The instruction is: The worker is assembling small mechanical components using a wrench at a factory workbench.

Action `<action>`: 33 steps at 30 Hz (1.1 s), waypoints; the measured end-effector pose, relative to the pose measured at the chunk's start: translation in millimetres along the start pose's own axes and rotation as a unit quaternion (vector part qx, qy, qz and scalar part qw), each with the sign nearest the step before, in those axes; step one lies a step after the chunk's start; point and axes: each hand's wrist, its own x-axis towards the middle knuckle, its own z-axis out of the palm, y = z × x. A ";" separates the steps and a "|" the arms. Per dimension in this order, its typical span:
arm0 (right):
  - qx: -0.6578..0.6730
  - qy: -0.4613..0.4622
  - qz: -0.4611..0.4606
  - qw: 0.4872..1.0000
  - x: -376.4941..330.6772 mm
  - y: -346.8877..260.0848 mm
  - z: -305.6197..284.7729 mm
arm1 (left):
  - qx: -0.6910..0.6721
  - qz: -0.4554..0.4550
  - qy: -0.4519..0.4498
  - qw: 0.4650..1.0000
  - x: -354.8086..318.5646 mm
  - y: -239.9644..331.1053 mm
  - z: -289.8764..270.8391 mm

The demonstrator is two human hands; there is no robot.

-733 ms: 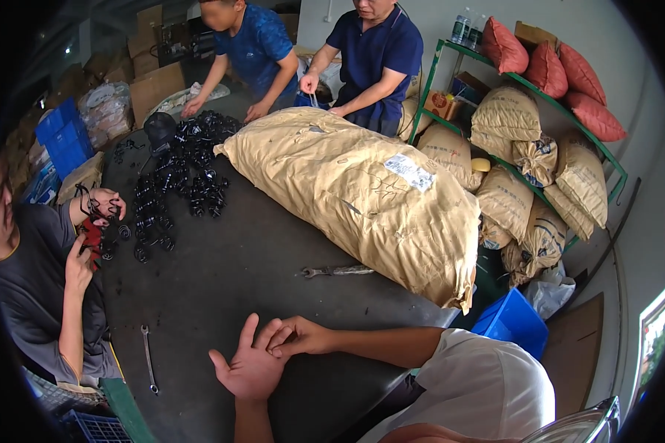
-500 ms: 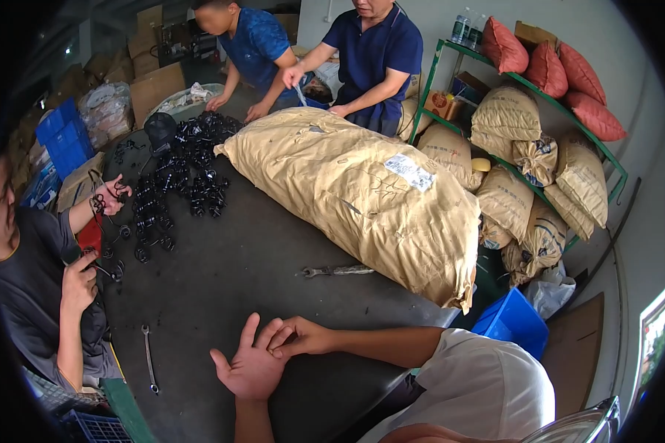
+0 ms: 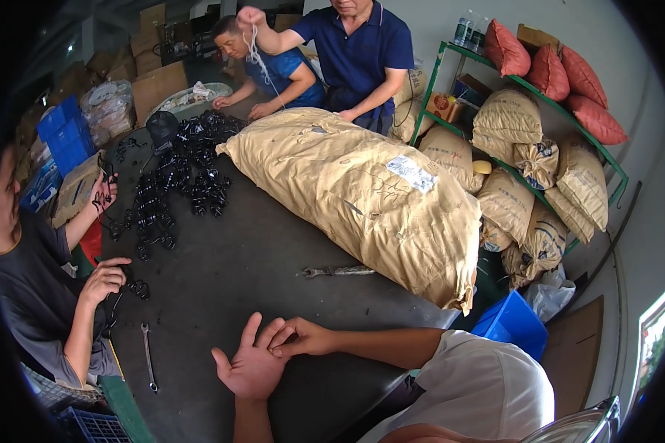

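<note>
My left hand [image 3: 251, 371] is held palm up above the dark tabletop [image 3: 222, 284], its thumb and fingers spread. From the right my right hand [image 3: 304, 338] reaches across and pinches one of the left hand's outer fingers between thumb and fingertips. Whether anything small sits in that pinch cannot be made out. Beyond my hands lies an open-end wrench [image 3: 336, 271] with a wrapped handle. Another wrench [image 3: 149, 358], bare metal, rests left of my left hand. A big wrinkled brown paper sack [image 3: 355, 196] stretches across the table's far right.
Black coiled parts [image 3: 177, 170] are heaped at the far left. A co-worker at the left handles several black parts [image 3: 135, 286]; two others stand behind the sack, one raising a pale string [image 3: 255, 55]. A blue bin [image 3: 513, 323] and a green rack [image 3: 528, 66] with sacks stand right.
My hands keep the same pose. The co-worker behind the sack has lifted the pale string high. The left co-worker's hands have shifted, and the one at the back has turned the head.
</note>
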 end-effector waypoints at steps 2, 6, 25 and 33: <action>-0.012 0.011 0.002 1.000 -0.4 -1.5 1.6 | 0.004 0.001 -0.003 1.000 -0.4 0.6 -2.0; -0.007 0.005 -0.004 1.000 0.6 1.2 0.5 | 0.002 0.002 -0.009 1.000 -0.2 -0.2 -3.4; 0.023 0.006 0.027 0.999 -0.8 -2.3 0.9 | 0.008 0.003 -0.008 1.000 3.3 0.1 1.3; 0.026 0.007 0.027 0.999 -0.6 1.5 0.1 | 0.003 0.005 -0.002 1.000 3.1 -0.2 -1.2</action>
